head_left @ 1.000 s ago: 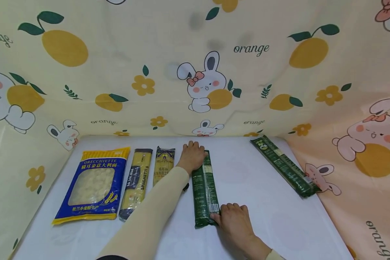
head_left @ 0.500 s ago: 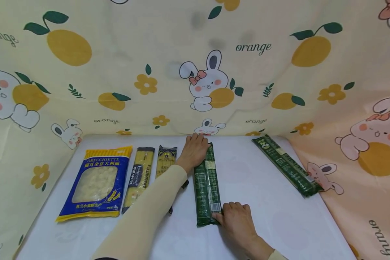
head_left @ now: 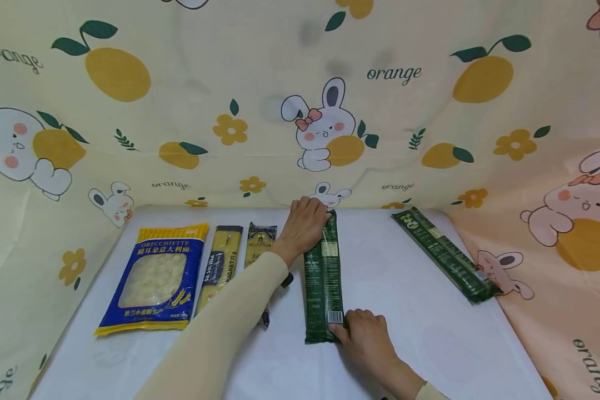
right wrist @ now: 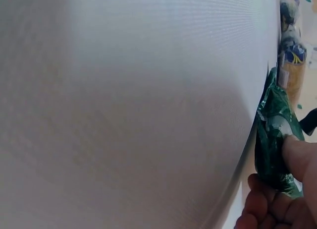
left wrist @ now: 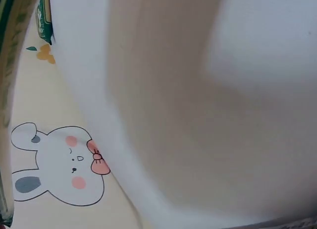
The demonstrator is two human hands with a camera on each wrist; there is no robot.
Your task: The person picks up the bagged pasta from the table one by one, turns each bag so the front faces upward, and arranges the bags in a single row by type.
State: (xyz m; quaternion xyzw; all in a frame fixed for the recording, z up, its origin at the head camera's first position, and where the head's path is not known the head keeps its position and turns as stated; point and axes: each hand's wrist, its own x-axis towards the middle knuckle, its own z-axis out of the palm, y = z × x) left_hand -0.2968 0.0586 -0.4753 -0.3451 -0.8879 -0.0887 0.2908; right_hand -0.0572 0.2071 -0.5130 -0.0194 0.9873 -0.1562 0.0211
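A long green pack of spaghetti (head_left: pixel 323 289) lies lengthwise near the middle of the white table. My left hand (head_left: pixel 302 228) grips its far end, the fingers over the upper left edge. Near the pack's close end my right hand (head_left: pixel 367 339) holds the lower right corner, thumb on top. In the right wrist view the thumb (right wrist: pixel 299 157) presses the crinkled green wrapper (right wrist: pixel 275 135), with curled fingers beside it. Only a strip of green wrapper (left wrist: pixel 11 50) shows at the edge of the left wrist view.
To the left lie a blue-and-yellow orecchiette bag (head_left: pixel 152 278), a spaghetti pack with a dark label (head_left: pixel 222 255) and another slim pasta pack (head_left: pixel 260 239), partly covered by my left sleeve (head_left: pixel 220 322). A second green pack (head_left: pixel 445 253) lies slanted at the right edge. A patterned cloth (head_left: pixel 260 83) rises behind.
The green pack and my left hand have slid away from me, toward the table's far edge. My right hand stays at the close corner. The head view has shifted slightly.
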